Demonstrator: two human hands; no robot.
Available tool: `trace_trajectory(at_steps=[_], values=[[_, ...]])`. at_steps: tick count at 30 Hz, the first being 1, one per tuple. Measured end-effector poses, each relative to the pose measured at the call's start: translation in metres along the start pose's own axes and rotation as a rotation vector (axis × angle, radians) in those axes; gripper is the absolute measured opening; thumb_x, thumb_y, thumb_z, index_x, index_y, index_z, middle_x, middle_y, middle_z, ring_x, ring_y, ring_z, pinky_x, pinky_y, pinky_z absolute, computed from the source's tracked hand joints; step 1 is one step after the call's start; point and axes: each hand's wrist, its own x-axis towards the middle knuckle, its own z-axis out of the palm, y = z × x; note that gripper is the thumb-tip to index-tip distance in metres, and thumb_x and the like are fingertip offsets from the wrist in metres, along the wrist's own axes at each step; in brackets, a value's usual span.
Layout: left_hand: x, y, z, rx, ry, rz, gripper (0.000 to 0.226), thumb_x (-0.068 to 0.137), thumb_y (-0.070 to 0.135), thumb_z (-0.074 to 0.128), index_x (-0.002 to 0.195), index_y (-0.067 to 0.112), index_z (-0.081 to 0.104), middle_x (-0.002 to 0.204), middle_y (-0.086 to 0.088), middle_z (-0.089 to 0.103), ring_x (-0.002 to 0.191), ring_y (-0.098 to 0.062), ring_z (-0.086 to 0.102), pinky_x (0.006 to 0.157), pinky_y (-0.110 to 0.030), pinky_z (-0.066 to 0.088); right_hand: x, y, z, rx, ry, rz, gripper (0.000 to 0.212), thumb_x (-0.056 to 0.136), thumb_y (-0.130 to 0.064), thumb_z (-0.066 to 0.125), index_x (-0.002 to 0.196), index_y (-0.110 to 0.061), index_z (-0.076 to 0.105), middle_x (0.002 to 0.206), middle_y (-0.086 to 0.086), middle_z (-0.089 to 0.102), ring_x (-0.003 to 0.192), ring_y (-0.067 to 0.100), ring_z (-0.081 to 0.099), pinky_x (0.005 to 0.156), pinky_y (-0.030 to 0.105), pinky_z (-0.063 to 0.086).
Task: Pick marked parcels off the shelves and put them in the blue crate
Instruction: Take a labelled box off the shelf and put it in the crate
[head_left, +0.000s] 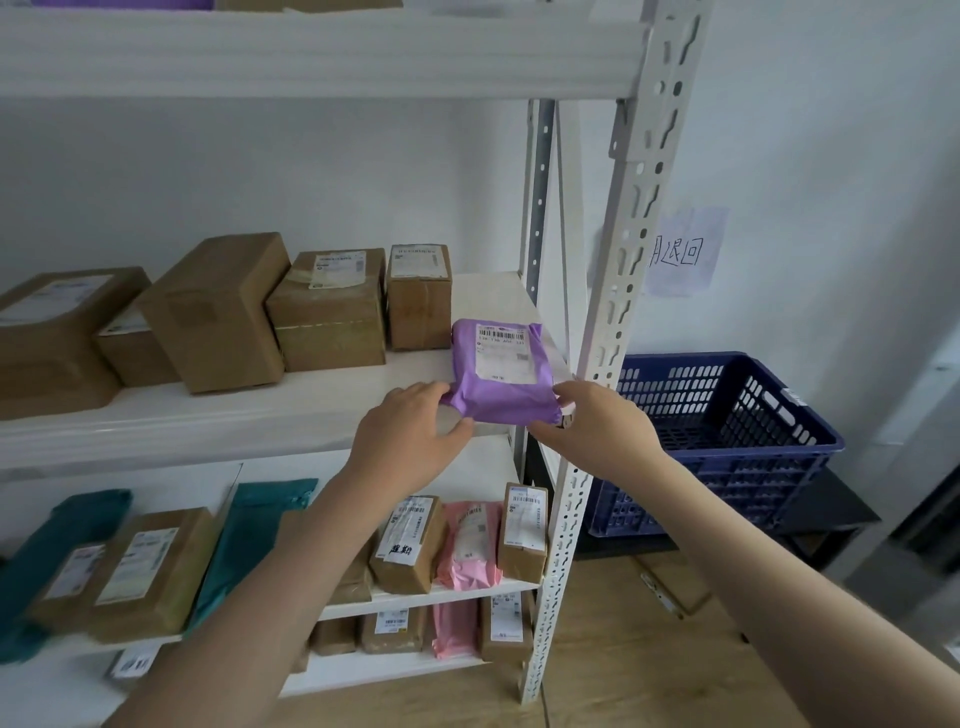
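We hold the purple plastic mailer parcel with a white barcode label (501, 371) at the near right corner of the white middle shelf (260, 410), our left hand (410, 434) pinching its near left corner and our right hand (597, 421) gripping its near right corner. We should lift it level, clear the perforated white upright post (618, 291), then swing right to the blue slotted plastic crate (727, 441), which sits beyond it.

White metal shelving rack (631, 218) with perforated uprights is standing against a plain white wall (831, 130). A handwritten paper notice (685, 252) is hanging on that wall beyond the rack's right edge. Light wooden floor (649, 665) is showing below.
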Motion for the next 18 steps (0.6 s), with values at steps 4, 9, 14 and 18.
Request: trace_trajectory(at_steps=[4,9,14,18], values=[[0.013,0.001,-0.003,0.129,-0.033,0.017,0.049,0.092,0.066,0.051,0.116,0.024,0.058,0.117,0.007,0.063,0.109,-0.018,0.054,0.080,-0.034,0.044,0.014,0.002,-0.002,-0.006,-0.121,0.021,0.061,0.078,-0.066,0.062,0.122,-0.024,0.061,0.116,-0.006,0.064,0.093,0.017,0.064,0.075,0.036,0.057],[0.045,0.001,0.003,0.216,-0.128,0.033,0.066,0.083,0.080,0.050,0.118,0.025,0.059,0.123,0.002,0.064,0.119,-0.025,0.052,0.096,-0.045,0.047,0.035,0.000,-0.005,-0.005,-0.187,0.012,0.074,0.069,-0.079,0.060,0.110,-0.018,0.063,0.101,-0.001,0.066,0.083,0.018,0.065,0.075,0.040,0.059],[0.059,0.000,0.014,0.234,-0.175,0.062,0.075,0.083,0.084,0.044,0.133,0.029,0.057,0.126,0.000,0.062,0.122,-0.028,0.050,0.099,-0.046,0.043,0.041,-0.002,0.001,0.122,-0.197,-0.015,0.056,0.076,-0.066,0.068,0.102,-0.017,0.065,0.092,0.001,0.068,0.079,0.018,0.066,0.077,0.040,0.060],[0.052,-0.003,0.022,0.164,-0.095,0.071,0.071,0.079,0.084,0.041,0.117,0.027,0.062,0.100,0.006,0.062,0.102,-0.022,0.056,0.085,-0.039,0.046,0.035,-0.007,0.009,0.225,-0.153,0.012,0.055,0.073,-0.062,0.076,0.101,-0.016,0.064,0.092,0.001,0.067,0.080,0.018,0.064,0.076,0.039,0.059]])
